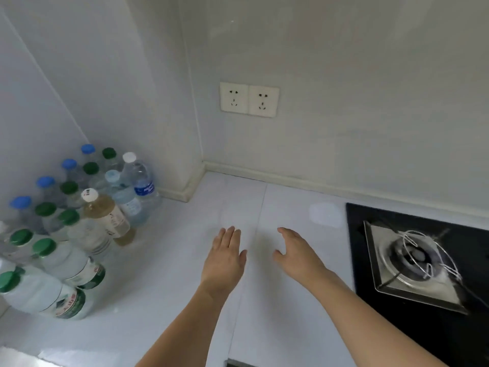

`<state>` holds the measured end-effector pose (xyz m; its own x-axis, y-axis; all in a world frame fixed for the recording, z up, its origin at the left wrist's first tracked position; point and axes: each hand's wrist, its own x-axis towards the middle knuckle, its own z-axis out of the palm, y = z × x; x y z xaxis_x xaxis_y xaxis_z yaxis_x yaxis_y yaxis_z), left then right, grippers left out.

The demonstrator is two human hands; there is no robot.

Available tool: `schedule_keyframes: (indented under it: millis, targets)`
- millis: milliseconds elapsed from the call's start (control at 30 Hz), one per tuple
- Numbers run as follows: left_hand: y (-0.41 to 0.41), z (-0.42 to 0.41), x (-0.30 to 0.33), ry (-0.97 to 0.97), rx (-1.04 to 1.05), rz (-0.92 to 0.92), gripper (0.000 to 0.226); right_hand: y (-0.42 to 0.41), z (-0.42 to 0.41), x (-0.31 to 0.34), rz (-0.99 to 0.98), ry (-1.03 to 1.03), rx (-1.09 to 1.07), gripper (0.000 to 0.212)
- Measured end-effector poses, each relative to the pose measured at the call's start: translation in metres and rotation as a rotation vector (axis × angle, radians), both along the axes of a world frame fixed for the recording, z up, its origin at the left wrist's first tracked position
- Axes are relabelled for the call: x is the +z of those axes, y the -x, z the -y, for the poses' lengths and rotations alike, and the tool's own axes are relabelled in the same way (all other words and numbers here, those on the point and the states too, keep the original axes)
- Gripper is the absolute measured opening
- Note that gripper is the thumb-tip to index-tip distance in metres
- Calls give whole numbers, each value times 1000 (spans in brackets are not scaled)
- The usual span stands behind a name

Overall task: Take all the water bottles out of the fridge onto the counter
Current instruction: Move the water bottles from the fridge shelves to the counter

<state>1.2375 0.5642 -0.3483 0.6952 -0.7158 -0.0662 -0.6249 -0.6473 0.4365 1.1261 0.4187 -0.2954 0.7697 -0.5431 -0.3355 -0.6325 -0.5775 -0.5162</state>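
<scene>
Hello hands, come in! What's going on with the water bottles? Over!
Left hand and right hand open, holding nothing, above the counter. Water bottles clustered upright at counter's left corner. Gas burner at right, nothing in the way.

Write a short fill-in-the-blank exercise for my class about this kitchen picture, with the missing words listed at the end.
1. The bottles stand on the counter to the ____ of both hands.
2. The left hand and the right hand hold ____.
3. The wall has ____ sockets side by side.
4. The gas burner sits beside the ____ hand.

Missing words: left; nothing; two; right
</scene>
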Motion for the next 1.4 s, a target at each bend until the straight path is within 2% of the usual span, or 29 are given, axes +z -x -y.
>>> schedule_keyframes:
  millis: [333, 500, 700, 867, 933, 1100, 1200, 1400]
  targets:
    - [157, 138, 53, -36, -391, 130, 56, 220, 75, 38, 144, 9, -411, 58]
    - [282, 194, 76, 1, -600, 188, 55, 356, 93, 47, 187, 38, -593, 50]
    - [427, 247, 106, 74, -840, 325, 55, 511, 104, 62, 241, 84, -837, 62]
    - [558, 284, 137, 174, -1074, 302, 56, 643, 100, 86, 262, 192, -1004, 58]
    - [594, 295, 145, 205, -1153, 307, 56, 678, 97, 95, 269, 214, -1065, 55]
    - [692, 320, 155, 282, -1347, 307, 53, 760, 92, 104, 267, 221, -1256, 63]
    - [739, 342, 152, 298, -1443, 280, 53, 797, 97, 108, 263, 256, -1319, 58]
    - [829, 399, 144, 339, -1585, 226, 54, 869, 135, 98, 245, 267, -1457, 63]
